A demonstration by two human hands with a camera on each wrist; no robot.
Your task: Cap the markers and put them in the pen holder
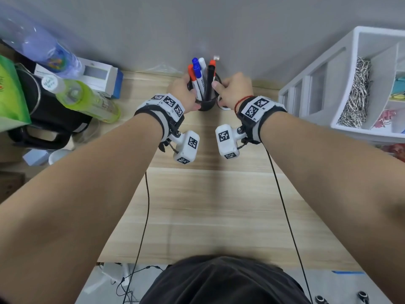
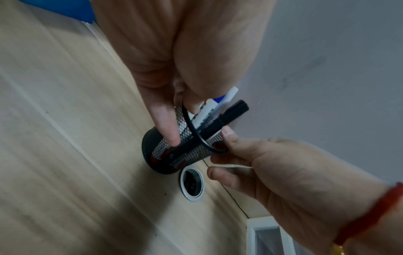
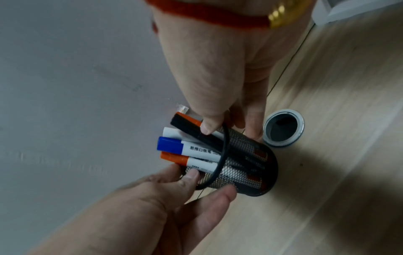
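A black mesh pen holder [image 1: 205, 104] [image 2: 191, 153] [image 3: 246, 172] stands at the desk's far edge by the wall. Several capped markers stick out of it: a blue-capped one [image 1: 197, 71] [image 3: 170, 145], an orange-capped one [image 1: 191, 73] [image 3: 174, 157], a black one [image 1: 210, 77] [image 2: 231, 112] [image 3: 187, 126] and a white-ended one [image 1: 202, 64] [image 3: 172, 132]. My left hand [image 1: 186, 91] [image 2: 185, 120] [image 3: 209, 182] grips the holder's left side at the rim. My right hand [image 1: 232, 91] [image 2: 220, 146] [image 3: 231, 131] grips its right side, thumb lying against the black marker at the rim.
A round metal cable hole [image 1: 223, 105] [image 2: 193, 184] [image 3: 283, 131] sits just right of the holder. A white organiser [image 1: 350, 84] with paper clips stands at the right. Bottles [image 1: 87, 99], a black bag [image 1: 43, 119] and boxes crowd the left. The grey wall is right behind.
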